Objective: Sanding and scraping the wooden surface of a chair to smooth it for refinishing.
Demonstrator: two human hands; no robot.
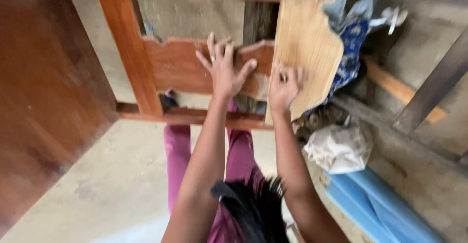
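Observation:
A reddish wooden furniture frame point(131, 58) stands in front of me, with a carved cross panel point(175, 65) between its posts. My left hand point(223, 67) lies flat and spread on that carved panel, fingers apart, a ring on one finger. My right hand point(284, 86) grips the lower edge of a pale, unfinished shaped wooden board point(307, 48), held upright against the frame's right side. The picture is blurred by motion.
A broad red-brown wooden panel point(44, 92) fills the left. Blue patterned cloth point(351, 43) hangs behind the pale board. A crumpled whitish bag point(339, 148) and blue sheeting point(375, 204) lie on the concrete floor point(112, 174) to the right. Timber lengths point(429, 92) lean at far right.

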